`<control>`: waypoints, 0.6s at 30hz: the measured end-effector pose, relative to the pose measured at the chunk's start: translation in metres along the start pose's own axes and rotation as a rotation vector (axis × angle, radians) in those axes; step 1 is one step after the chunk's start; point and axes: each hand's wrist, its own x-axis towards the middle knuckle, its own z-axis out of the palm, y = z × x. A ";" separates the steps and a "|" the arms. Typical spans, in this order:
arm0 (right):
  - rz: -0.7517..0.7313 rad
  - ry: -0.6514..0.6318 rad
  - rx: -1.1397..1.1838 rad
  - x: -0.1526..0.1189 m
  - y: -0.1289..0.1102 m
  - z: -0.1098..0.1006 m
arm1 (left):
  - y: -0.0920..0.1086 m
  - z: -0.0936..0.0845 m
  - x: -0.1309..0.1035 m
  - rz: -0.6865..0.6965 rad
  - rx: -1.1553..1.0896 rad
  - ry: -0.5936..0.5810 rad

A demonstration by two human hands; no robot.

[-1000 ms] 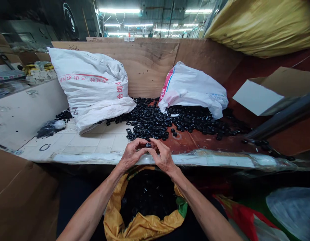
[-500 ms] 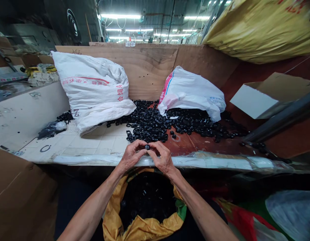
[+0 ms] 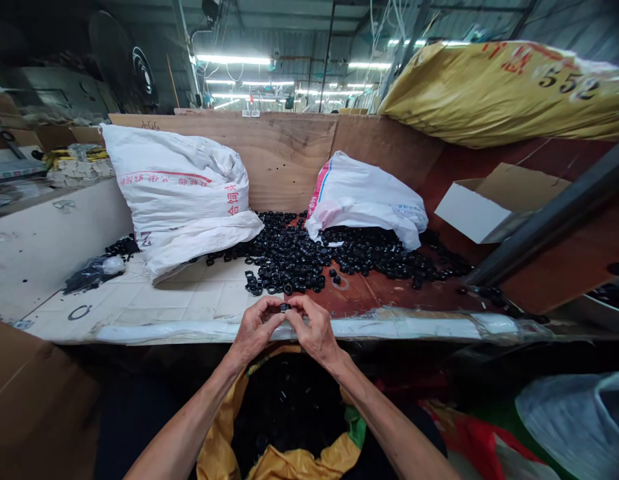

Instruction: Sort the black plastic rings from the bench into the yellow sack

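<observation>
A small black plastic part is pinched between the fingertips of my left hand and my right hand, just above the table's front edge. Both hands are closed, with the thumbs meeting under the part. Fingers cover much of it, so its exact kind cannot be made out. Beyond my hands lies a heap of black ring-like plastic parts. Below my wrists an orange sack gapes, holding many dark pieces.
White woven sacks stand at the left and right of the heap. A wooden board closes off the back. At the right are a cardboard box, a slanting metal bar and a yellow sack. White wrapping covers the front edge.
The camera view has tilted up and turned slightly right, so the scene sits lower and further left. Both hands still hold the small black part, their fingers now covering more of it.
</observation>
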 end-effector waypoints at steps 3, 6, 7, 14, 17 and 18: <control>0.048 -0.018 0.075 -0.005 -0.005 0.003 | 0.001 0.001 -0.004 -0.045 -0.035 0.008; 0.294 -0.092 0.220 -0.009 -0.009 0.005 | 0.006 -0.011 -0.007 0.014 0.132 -0.041; 0.339 -0.141 0.234 -0.009 -0.009 0.003 | 0.010 -0.017 -0.007 0.030 0.199 -0.105; 0.136 0.020 -0.363 0.026 0.026 -0.019 | 0.021 -0.024 0.034 0.011 0.658 -0.231; 0.105 -0.048 -0.515 0.039 0.042 -0.018 | 0.006 0.000 0.058 0.084 0.932 -0.074; 0.103 -0.088 -0.551 0.041 0.045 -0.017 | 0.001 0.007 0.064 0.069 1.015 -0.074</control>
